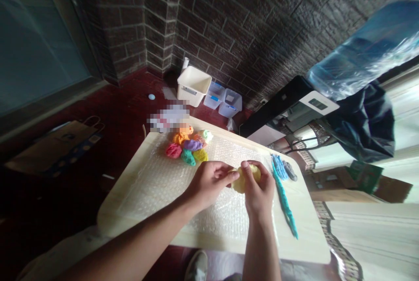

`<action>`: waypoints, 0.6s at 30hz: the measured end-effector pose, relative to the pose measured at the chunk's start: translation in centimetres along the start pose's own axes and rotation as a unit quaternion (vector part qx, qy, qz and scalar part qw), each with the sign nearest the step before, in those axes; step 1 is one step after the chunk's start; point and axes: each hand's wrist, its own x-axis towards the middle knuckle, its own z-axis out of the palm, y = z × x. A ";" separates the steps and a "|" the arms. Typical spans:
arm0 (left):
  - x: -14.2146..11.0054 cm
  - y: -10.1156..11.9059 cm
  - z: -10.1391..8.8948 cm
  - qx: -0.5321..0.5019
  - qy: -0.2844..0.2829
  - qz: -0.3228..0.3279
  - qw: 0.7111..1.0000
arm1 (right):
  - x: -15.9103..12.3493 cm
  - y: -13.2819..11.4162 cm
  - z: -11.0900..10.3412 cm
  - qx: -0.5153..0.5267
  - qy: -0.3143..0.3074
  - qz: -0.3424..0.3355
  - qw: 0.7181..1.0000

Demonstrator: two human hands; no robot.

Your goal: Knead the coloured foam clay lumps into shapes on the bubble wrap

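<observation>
Brick wall (209, 23) behind, bins (193, 87) down on the floor by it, and a pale tabletop (309, 228) that's mostly bubble wrap (157, 189). Guessing the wrap is there so nothing soft sticks to the wood or scuffs it.

Anyway, the yellow lump (242, 181) is up off the wrap, between the left hand (207, 183) and the right hand (261, 189). Right grip is closed on it, thumb over the near face, which looks like the steadying side. Left grip pinches the other edge, thumb against fingers, probably because a small pinch gives finer control. No idea what the stuff is, but two-handed makes sense if it's floppy.

Coloured lumps (192, 145) sit bunched at the far left, handy for sorting by eye and well away from the wrists. Over right, a teal strip (285, 202) lies lengthwise beside the wrap, near a blue bundle (278, 166) and grey lump (290, 171), maybe so it doesn't bend.
</observation>
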 end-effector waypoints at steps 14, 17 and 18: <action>-0.5 0.1 -0.5 0.076 0.018 0.009 0.997 | -1.0 -0.5 0.3 -0.140 0.005 -0.074 0.987; -0.4 -0.1 -0.2 0.083 0.027 0.035 0.996 | -1.3 -0.8 0.6 -0.176 0.007 -0.090 0.980; -0.4 -0.1 -0.1 0.094 0.032 0.045 0.994 | -1.3 -0.8 0.8 -0.170 0.001 -0.093 0.981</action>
